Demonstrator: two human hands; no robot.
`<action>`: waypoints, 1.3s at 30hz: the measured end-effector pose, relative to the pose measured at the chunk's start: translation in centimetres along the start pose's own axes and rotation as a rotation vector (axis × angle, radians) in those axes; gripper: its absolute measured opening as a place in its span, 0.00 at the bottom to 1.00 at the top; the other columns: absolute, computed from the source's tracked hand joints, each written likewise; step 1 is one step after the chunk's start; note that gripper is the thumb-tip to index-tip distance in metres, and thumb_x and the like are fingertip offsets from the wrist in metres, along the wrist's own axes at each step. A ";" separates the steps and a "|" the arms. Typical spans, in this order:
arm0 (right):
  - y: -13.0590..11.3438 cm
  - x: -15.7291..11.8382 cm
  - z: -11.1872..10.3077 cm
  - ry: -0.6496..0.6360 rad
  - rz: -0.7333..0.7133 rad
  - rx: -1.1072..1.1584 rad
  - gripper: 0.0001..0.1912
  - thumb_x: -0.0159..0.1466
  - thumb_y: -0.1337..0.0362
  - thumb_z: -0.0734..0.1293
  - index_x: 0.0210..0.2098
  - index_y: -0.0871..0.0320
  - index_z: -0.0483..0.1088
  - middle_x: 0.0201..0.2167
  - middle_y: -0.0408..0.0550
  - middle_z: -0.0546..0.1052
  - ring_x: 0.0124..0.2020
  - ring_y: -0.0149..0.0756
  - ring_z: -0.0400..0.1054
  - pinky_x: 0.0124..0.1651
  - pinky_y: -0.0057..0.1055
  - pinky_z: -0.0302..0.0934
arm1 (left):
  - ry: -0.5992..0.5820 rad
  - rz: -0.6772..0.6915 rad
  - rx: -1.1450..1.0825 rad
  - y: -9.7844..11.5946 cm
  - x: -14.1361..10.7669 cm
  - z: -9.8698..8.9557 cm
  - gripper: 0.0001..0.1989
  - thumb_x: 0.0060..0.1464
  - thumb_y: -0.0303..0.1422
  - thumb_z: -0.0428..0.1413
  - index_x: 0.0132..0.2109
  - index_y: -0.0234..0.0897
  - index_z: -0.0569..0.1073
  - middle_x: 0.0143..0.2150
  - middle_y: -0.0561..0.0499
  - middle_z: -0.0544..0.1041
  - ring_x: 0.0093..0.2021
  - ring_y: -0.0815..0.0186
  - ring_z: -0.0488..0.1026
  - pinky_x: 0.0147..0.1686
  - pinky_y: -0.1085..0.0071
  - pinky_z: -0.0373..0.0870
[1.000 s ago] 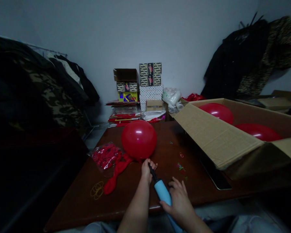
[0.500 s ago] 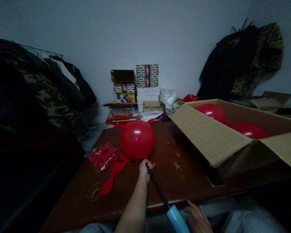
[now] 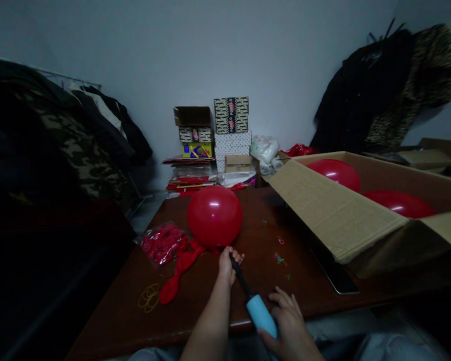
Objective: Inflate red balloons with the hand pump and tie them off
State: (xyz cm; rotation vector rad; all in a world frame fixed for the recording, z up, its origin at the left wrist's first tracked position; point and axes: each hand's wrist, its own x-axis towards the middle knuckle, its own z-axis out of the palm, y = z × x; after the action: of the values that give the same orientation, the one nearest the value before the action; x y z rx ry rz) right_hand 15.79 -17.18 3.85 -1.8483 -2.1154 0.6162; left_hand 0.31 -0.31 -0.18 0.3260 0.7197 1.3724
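An inflated red balloon [image 3: 214,216] rests on the dark table with its neck toward me. My left hand [image 3: 229,265] is closed around the front end of a balloon pump [image 3: 261,315], right at the balloon's neck; the joint between them is hidden by my fingers. A black rod runs from that hand to the pump's light blue barrel. My right hand [image 3: 287,321] holds the barrel loosely near its rear, thumb against it and fingers stretched out. Left of the balloon lies a limp red balloon [image 3: 178,276], beside a clear bag of red balloons [image 3: 163,243].
Yellow rubber bands [image 3: 149,298] lie at the left, small coloured bands [image 3: 280,259] at the right. An open cardboard box [image 3: 334,210] with red balloons stands right, above a phone [image 3: 338,276]. Stacked boxes [image 3: 232,143] stand behind. Clothes [image 3: 97,135] hang at the left.
My right hand and the blue barrel have moved forward and left toward my left hand, so less of the black rod shows. The view has shifted slightly; my left hand stays at the balloon's neck.
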 end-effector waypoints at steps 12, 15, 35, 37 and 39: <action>-3.4 5.6 0.2 0.083 0.053 -0.020 0.21 0.52 0.49 0.62 0.35 0.59 0.72 0.51 0.54 0.67 0.60 0.51 0.47 0.62 0.48 0.32 | -0.010 -0.005 -0.002 0.1 0.2 0.1 0.12 0.48 0.37 0.53 0.25 0.38 0.59 0.16 0.61 0.59 0.15 0.76 0.55 0.37 0.62 0.68; -3.1 5.1 0.6 0.089 0.064 -0.029 0.22 0.53 0.50 0.61 0.37 0.61 0.72 0.50 0.55 0.68 0.60 0.51 0.48 0.62 0.47 0.31 | -0.001 0.013 -0.019 0.1 0.2 0.1 0.11 0.47 0.35 0.53 0.24 0.37 0.59 0.16 0.61 0.59 0.16 0.75 0.55 0.38 0.62 0.68; 2.9 -2.9 0.2 -0.156 0.003 -0.027 0.26 0.52 0.45 0.62 0.40 0.58 0.72 0.53 0.56 0.67 0.61 0.56 0.46 0.61 0.55 0.35 | 0.046 0.015 0.054 0.0 0.5 0.4 0.12 0.51 0.32 0.51 0.23 0.38 0.59 0.14 0.59 0.60 0.17 0.72 0.61 0.42 0.57 0.69; 3.1 -3.1 0.0 -0.191 0.028 -0.018 0.26 0.52 0.45 0.62 0.40 0.58 0.72 0.53 0.56 0.66 0.61 0.57 0.46 0.60 0.56 0.35 | 0.055 0.025 0.070 -0.1 0.4 0.5 0.11 0.50 0.31 0.51 0.22 0.37 0.59 0.14 0.59 0.60 0.17 0.72 0.62 0.42 0.56 0.69; 3.1 -3.2 -0.2 -0.186 0.036 -0.012 0.26 0.51 0.45 0.63 0.38 0.58 0.73 0.53 0.56 0.66 0.61 0.57 0.46 0.60 0.56 0.35 | 0.059 0.035 0.084 -0.1 0.3 0.5 0.10 0.49 0.30 0.51 0.22 0.37 0.60 0.14 0.59 0.60 0.17 0.72 0.62 0.42 0.56 0.69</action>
State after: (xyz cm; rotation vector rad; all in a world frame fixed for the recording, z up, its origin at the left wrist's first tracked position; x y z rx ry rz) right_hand 19.12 -20.00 2.82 -1.9062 -2.2078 0.8148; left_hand 0.72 0.08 0.03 0.3671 0.8254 1.3921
